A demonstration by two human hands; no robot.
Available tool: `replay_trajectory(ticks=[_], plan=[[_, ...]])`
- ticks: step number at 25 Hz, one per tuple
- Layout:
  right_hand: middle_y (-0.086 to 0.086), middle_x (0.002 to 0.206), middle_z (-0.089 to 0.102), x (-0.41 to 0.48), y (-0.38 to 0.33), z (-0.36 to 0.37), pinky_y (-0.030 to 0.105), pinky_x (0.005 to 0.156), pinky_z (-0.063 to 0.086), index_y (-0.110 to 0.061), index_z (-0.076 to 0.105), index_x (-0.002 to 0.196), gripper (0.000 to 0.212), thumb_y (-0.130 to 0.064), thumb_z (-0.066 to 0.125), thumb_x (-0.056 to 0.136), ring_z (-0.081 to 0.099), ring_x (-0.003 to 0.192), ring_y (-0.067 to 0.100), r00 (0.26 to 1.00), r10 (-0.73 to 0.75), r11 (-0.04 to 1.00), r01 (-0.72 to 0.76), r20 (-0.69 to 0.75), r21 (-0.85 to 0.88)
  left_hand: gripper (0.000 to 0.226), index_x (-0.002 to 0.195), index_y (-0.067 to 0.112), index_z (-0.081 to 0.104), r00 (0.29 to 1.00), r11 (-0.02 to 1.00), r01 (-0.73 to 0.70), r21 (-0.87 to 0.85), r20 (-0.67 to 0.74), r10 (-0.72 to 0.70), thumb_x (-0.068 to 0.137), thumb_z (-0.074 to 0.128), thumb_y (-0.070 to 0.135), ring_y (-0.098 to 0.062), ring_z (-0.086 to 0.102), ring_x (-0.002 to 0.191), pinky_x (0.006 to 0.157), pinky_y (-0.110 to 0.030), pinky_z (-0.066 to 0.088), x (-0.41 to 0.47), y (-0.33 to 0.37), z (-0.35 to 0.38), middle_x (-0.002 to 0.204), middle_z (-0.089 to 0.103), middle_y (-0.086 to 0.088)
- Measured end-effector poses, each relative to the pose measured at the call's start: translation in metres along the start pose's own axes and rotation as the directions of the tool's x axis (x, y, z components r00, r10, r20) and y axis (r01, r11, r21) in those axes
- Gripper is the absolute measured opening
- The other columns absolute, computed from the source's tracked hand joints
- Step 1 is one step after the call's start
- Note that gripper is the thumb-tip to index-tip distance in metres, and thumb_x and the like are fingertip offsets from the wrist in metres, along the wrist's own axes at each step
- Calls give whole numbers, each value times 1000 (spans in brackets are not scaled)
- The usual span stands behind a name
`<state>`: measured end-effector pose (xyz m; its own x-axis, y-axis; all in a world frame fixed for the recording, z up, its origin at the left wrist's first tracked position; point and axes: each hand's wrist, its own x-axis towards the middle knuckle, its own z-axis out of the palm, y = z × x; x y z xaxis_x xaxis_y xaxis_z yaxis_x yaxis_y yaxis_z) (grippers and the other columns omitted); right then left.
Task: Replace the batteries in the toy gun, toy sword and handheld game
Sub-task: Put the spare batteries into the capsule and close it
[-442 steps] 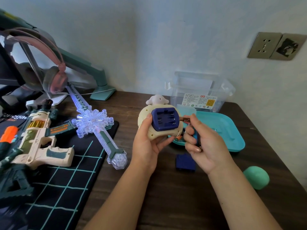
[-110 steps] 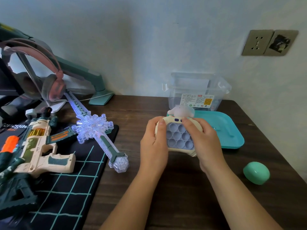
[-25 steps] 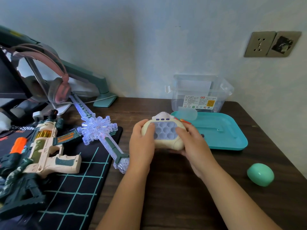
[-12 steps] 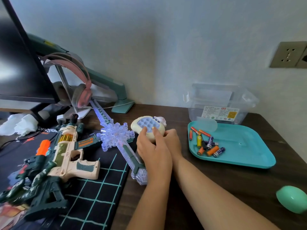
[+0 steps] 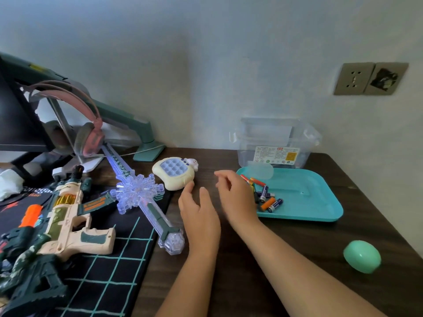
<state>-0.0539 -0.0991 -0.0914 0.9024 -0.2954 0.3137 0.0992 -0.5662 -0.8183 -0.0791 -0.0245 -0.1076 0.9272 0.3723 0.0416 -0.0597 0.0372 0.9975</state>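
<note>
The cream handheld game (image 5: 173,172) with purple bubble buttons lies face up on the brown desk, right of the sword's blade. My left hand (image 5: 198,215) hovers just in front of it, fingers relaxed and empty; its fingertip is close to the game's edge. My right hand (image 5: 233,196) is beside it, loosely curled and holding nothing, left of the teal tray (image 5: 315,202) with several batteries (image 5: 266,197). The lit clear toy sword (image 5: 139,197) lies diagonally on the mat's edge. The toy gun (image 5: 66,216) rests on the black mat.
A clear plastic box (image 5: 274,143) stands behind the tray. A green egg-shaped object (image 5: 362,256) sits at the desk's right. Pink headphones (image 5: 87,133), a monitor arm base (image 5: 146,147) and a monitor crowd the back left. The black grid mat (image 5: 109,275) covers the left.
Both hands set the handheld game down near the sword and have let go of it, drawing back toward me. The view has swung back to the right.
</note>
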Motion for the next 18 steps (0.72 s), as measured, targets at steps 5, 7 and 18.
replay_trajectory(ticks=[5, 7, 18], plan=[[5, 137, 49, 54, 43, -73, 38, 104, 35, -21, 49, 135, 38, -22, 47, 97, 40, 126, 26, 997, 40, 824, -67, -60, -562, 39, 140, 23, 47, 992, 996, -68, 54, 108, 61, 101, 50, 25, 0, 45, 123, 102, -22, 35, -18, -5, 10, 138, 44, 10], [3, 145, 41, 70, 53, -79, 42, 107, 32, -20, 39, 142, 45, -29, 44, 98, 34, 132, 27, 991, 60, 737, 37, 120, -675, 39, 138, 25, 48, 989, 994, -79, 74, 130, 69, 100, 51, 24, 5, 48, 115, 100, -20, 37, -16, -9, 12, 136, 44, 12], [4, 138, 46, 86, 54, -66, 42, 102, 35, -28, 42, 136, 49, -32, 59, 90, 36, 127, 29, 984, 11, 668, 127, 180, -734, 37, 131, 23, 51, 983, 986, -83, 147, 172, 57, 94, 56, 17, 4, 53, 109, 80, -7, 42, -6, -10, 23, 127, 50, 9]])
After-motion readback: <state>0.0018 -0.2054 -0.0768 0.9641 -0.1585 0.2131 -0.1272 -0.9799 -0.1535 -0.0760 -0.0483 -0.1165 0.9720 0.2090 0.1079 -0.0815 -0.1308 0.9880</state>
